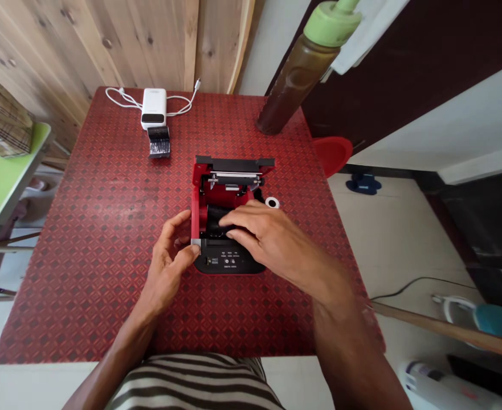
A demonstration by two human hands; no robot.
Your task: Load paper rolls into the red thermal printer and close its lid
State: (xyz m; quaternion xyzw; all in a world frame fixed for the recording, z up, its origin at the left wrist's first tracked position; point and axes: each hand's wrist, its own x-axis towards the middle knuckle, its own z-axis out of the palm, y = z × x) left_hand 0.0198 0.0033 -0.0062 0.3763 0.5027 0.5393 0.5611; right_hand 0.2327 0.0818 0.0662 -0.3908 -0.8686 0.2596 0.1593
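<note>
A small red-and-black label printer [229, 262] stands on the table with its lid [233, 165] raised. My left hand [171, 259] grips the printer's left side, thumb on the grey front corner and fingers along the red wall. Inside the compartment lies a black, shiny roll [216, 219]. My right hand [261, 230] reaches in from the right, its fingers closed against this roll. How far they wrap round it is partly hidden. Beside the printer's right wall, partly covered by my right hand, is a white ring-shaped roll end [272, 203].
A white power bank [154, 105] with a cable lies at the back left of the red patterned table [105, 256], next to a black crumpled piece [159, 142]. A tall brown bottle with a green cap [293, 74] stands at the back right. A red stool [331, 154] is beyond the right edge.
</note>
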